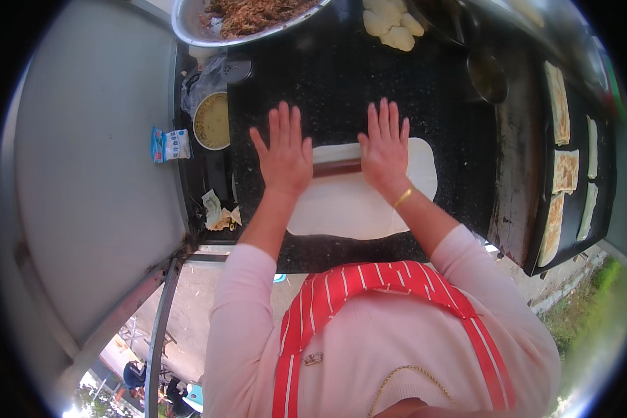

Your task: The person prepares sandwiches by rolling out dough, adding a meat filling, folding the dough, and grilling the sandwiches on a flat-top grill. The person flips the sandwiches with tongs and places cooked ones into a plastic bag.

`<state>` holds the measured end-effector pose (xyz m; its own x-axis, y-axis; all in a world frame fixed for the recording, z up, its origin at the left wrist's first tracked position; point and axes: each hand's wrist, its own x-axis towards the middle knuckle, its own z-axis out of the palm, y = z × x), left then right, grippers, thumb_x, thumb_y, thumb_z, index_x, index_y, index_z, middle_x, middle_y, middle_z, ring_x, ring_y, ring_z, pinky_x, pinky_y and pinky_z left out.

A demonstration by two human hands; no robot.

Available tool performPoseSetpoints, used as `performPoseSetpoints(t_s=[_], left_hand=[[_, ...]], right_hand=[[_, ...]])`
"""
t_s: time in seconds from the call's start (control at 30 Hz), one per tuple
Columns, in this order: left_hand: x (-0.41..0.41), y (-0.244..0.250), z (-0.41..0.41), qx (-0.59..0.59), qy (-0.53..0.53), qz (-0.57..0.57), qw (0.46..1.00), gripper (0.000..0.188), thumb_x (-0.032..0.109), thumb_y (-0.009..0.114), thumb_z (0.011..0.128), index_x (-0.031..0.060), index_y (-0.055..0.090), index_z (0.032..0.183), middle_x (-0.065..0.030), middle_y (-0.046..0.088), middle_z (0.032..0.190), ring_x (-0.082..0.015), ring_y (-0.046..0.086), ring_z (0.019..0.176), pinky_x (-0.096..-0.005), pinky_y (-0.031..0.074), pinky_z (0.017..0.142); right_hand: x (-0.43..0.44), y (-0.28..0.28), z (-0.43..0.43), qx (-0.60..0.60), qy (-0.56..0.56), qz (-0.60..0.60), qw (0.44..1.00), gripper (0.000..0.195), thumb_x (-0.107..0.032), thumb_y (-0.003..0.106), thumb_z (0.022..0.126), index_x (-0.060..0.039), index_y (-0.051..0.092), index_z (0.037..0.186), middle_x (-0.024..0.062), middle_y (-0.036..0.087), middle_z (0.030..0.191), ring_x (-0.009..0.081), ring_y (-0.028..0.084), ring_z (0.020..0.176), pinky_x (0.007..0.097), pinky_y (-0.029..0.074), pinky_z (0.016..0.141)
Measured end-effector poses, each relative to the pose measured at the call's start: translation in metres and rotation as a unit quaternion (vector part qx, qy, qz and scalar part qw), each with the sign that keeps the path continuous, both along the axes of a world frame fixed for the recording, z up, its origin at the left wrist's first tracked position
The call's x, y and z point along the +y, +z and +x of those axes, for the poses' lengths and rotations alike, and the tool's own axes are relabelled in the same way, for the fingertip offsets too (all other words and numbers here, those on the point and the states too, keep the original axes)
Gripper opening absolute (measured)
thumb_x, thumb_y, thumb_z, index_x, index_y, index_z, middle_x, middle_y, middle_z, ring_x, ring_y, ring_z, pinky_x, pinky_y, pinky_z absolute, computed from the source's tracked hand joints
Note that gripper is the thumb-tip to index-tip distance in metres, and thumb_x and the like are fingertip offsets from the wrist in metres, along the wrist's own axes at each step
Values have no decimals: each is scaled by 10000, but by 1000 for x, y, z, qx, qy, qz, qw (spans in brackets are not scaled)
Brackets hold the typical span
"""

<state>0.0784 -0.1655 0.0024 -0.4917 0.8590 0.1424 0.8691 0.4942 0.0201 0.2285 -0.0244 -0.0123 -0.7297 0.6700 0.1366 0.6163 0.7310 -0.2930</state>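
A thin sheet of white dough (pixel 352 206) lies spread on the black speckled countertop (pixel 318 91). Across its far part runs a brown rolling pin (pixel 337 167), visible only between my hands and slightly blurred. My left hand (pixel 286 151) is palm down over the pin's left end, at the dough's left edge, fingers stretched out and spread. Over the pin's other end lies my right hand (pixel 385 143), also flat, its fingers extended past the dough's far edge. Neither hand has its fingers wrapped around the pin; the pin's ends are hidden beneath them.
A metal bowl of brownish filling (pixel 261 15) stands at the far left, with pale dough pieces (pixel 394 23) at the far side. Left are a tub of yellowish liquid (pixel 212 121) and a printed packet (pixel 171 144). On the right, a black griddle (pixel 580 157) holds several flatbreads (pixel 565 171).
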Motion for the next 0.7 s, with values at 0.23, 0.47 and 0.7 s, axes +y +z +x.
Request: performPoseSetpoints(t_s=[0.23, 0.47, 0.7], left_hand=[[34, 4, -27, 16, 23, 22, 999, 597, 233, 504, 953, 93, 372, 1518, -116, 272, 1619, -292, 203, 1513, -598, 23, 1190], [41, -3, -39, 21, -13, 53, 998, 601, 194, 509, 941, 102, 366, 1517, -93, 313, 1601, -268, 230, 1503, -560, 104, 1203], [5, 9, -39, 36, -47, 37, 998, 643, 115, 517, 893, 106, 367, 1518, -87, 298, 1610, -258, 224, 1507, -512, 113, 1217]], right_hand=[[27, -2, -23, 6, 15, 2, 1000, 613, -260, 515, 983, -33, 326, 1520, 195, 261, 1601, 342, 175, 1512, 544, 115, 1204], [27, -2, -27, 4, 8, 10, 1000, 604, -249, 499, 1004, -35, 301, 1533, 193, 257, 1606, 361, 166, 1511, 529, 129, 1207], [-57, -6, 13, 22, 20, -139, 990, 613, -254, 485, 998, 6, 290, 1519, 239, 217, 1604, 395, 140, 1509, 535, 117, 1205]])
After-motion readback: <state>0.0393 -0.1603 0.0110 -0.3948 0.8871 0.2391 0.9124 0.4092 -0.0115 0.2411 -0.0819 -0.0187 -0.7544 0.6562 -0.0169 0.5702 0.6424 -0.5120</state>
